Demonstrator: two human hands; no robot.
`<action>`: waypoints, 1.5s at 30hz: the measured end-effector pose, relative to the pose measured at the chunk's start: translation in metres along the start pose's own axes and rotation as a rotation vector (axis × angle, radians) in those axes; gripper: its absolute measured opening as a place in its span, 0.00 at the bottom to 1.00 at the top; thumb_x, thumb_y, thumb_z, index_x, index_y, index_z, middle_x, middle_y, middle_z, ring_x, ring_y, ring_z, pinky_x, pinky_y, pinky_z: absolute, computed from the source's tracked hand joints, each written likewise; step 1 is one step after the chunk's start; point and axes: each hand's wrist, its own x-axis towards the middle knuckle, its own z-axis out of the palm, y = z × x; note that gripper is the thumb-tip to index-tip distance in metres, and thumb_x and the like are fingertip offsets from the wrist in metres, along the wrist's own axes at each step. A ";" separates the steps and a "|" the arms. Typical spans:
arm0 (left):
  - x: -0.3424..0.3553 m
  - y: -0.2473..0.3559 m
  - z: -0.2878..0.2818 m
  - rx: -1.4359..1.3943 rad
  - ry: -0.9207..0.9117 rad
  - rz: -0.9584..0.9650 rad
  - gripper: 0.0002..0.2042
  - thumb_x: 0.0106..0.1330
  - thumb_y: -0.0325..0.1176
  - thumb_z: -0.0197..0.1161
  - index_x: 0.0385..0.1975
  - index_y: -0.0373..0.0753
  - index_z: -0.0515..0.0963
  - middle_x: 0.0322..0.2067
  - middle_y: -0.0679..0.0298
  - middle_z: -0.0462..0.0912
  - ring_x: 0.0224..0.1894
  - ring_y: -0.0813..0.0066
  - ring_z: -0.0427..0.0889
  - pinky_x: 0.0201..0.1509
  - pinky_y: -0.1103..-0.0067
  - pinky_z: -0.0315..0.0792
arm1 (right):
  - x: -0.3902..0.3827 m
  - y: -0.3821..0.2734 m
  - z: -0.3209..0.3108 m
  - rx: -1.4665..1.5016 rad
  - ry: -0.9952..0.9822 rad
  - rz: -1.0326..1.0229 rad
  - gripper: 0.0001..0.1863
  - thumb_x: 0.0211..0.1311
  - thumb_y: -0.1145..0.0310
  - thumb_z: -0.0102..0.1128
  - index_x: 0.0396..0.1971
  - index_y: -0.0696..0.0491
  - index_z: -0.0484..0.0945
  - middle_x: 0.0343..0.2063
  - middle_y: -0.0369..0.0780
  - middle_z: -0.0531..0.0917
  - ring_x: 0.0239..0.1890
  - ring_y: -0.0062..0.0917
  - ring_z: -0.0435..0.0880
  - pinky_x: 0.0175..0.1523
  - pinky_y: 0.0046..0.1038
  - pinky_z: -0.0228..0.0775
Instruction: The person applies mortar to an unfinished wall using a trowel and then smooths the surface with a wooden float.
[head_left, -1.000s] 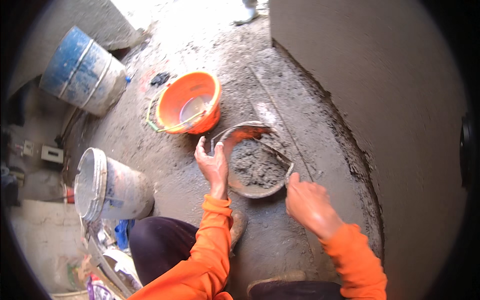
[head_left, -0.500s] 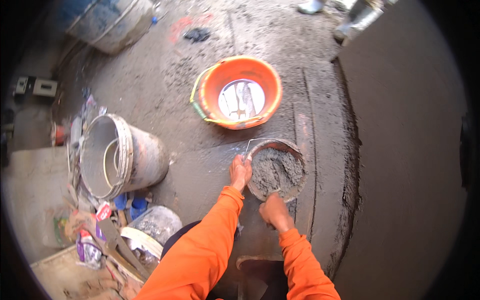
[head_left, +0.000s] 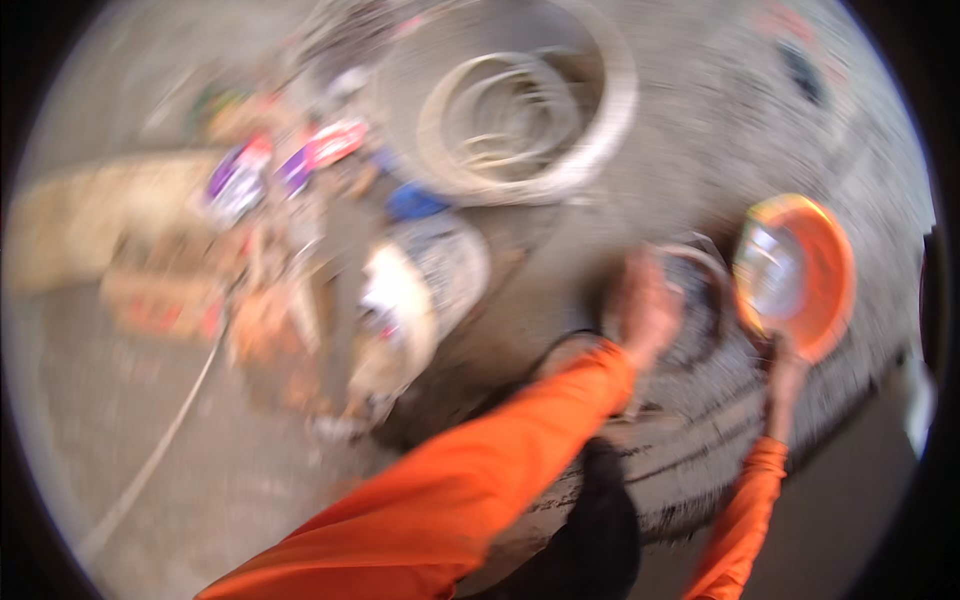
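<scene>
The picture is smeared by motion. My left hand (head_left: 648, 310) is at the left side of the round mortar bucket (head_left: 700, 300) at right of centre, partly covering it; its fingers are too blurred to tell what they hold. My right hand (head_left: 782, 358) is between that bucket and the lower rim of the orange bucket (head_left: 822, 270), which has pale liquid in it. Whether it grips something there is hidden by blur. The grey mortar in the round bucket shows only faintly.
A large pale bucket (head_left: 615, 85) with rings inside lies at upper centre. To the left are a dirty white container (head_left: 450, 285), a blue object (head_left: 415, 200), wrappers (head_left: 240, 180), cardboard pieces (head_left: 170, 305) and a pale cord (head_left: 175, 420). A dark clump (head_left: 800, 72) lies at upper right.
My view has swung sharply toward the litter on the left, so the buckets appear farther right. My right hand has moved from the mortar bucket's front to beside the orange bucket.
</scene>
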 end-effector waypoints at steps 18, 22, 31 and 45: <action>-0.082 -0.009 0.066 -1.374 0.244 -0.873 0.14 0.66 0.46 0.55 0.38 0.40 0.74 0.34 0.63 0.80 0.34 0.77 0.81 0.38 0.79 0.76 | 0.148 -0.050 0.012 0.644 -0.817 0.360 0.11 0.66 0.63 0.50 0.39 0.55 0.74 0.28 0.36 0.80 0.28 0.20 0.79 0.33 0.24 0.76; -0.061 0.015 0.060 -1.517 0.105 -1.095 0.21 0.62 0.51 0.57 0.43 0.39 0.72 0.43 0.58 0.78 0.47 0.66 0.77 0.53 0.69 0.70 | -0.006 -0.071 0.035 0.132 -0.648 0.002 0.13 0.66 0.64 0.48 0.38 0.59 0.75 0.31 0.40 0.80 0.30 0.25 0.78 0.37 0.26 0.71; -0.053 -0.009 0.038 -0.854 0.172 -0.884 0.14 0.66 0.39 0.55 0.45 0.37 0.74 0.40 0.61 0.79 0.42 0.71 0.78 0.46 0.77 0.73 | 0.125 -0.048 0.061 0.336 -0.134 -0.150 0.17 0.67 0.59 0.50 0.41 0.59 0.77 0.35 0.37 0.80 0.38 0.19 0.76 0.42 0.23 0.68; -0.045 0.002 0.047 -1.299 0.195 -1.174 0.17 0.68 0.44 0.51 0.45 0.36 0.71 0.37 0.61 0.79 0.42 0.65 0.78 0.49 0.72 0.71 | 0.034 -0.096 0.058 0.339 -0.945 0.290 0.16 0.67 0.63 0.43 0.33 0.61 0.75 0.28 0.46 0.81 0.28 0.35 0.81 0.37 0.33 0.77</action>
